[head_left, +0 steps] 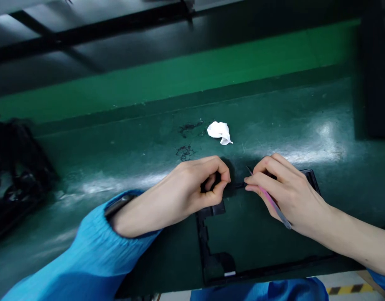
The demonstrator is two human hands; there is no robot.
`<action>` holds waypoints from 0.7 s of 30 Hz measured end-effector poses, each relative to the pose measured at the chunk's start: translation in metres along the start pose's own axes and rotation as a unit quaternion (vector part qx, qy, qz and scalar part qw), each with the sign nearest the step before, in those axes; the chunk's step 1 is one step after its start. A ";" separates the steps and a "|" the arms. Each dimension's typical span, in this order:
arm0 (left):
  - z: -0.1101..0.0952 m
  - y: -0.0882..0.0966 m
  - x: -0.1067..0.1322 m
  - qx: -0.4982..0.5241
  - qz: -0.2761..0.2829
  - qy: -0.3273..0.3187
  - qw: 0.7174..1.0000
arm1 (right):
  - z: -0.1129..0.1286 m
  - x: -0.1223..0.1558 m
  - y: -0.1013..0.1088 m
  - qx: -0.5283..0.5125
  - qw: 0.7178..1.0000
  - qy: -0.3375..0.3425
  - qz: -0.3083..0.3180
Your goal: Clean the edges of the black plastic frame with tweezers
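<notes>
A thin black plastic frame with a notched left side lies in front of me near the table's front edge. At its far side, my left hand is closed, thumb and forefinger pinched at the frame's upper left; the fingers hide the exact grip. My right hand holds a slim pointed tool with a pink and grey handle, its dark tip sticking up past the forefinger. Its fingertips are at the frame's far bar, a short gap from my left fingers. Whether the tool touches the frame cannot be made out.
Beyond my hands lie a crumpled white tissue and small heaps of black shavings on the green tabletop. Dark, blurred parts are stacked at the left. A black object stands at the right edge.
</notes>
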State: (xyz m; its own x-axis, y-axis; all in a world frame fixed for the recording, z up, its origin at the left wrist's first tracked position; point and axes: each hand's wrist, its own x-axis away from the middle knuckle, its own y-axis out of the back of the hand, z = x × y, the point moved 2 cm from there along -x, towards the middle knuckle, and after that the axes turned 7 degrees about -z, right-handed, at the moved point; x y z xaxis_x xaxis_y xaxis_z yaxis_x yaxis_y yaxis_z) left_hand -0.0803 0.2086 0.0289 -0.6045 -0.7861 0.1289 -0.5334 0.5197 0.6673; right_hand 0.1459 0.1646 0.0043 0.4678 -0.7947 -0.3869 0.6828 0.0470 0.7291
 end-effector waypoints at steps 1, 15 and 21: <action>0.001 0.001 0.000 0.016 0.012 0.011 1.000 | 0.000 0.000 0.000 -0.001 1.000 0.000 0.000; 0.001 -0.002 -0.001 0.097 0.026 0.023 0.995 | -0.001 0.000 0.001 0.006 1.000 0.001 0.006; 0.003 -0.003 0.000 0.083 0.031 0.021 0.996 | 0.001 -0.001 0.003 0.010 1.000 0.007 -0.002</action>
State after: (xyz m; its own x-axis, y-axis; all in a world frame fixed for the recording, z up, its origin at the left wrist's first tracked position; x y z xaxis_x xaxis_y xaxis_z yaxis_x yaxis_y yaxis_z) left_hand -0.0805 0.2083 0.0248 -0.6160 -0.7621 0.1992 -0.5886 0.6134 0.5265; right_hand 0.1463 0.1648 0.0075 0.4727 -0.7863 -0.3978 0.6735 0.0313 0.7385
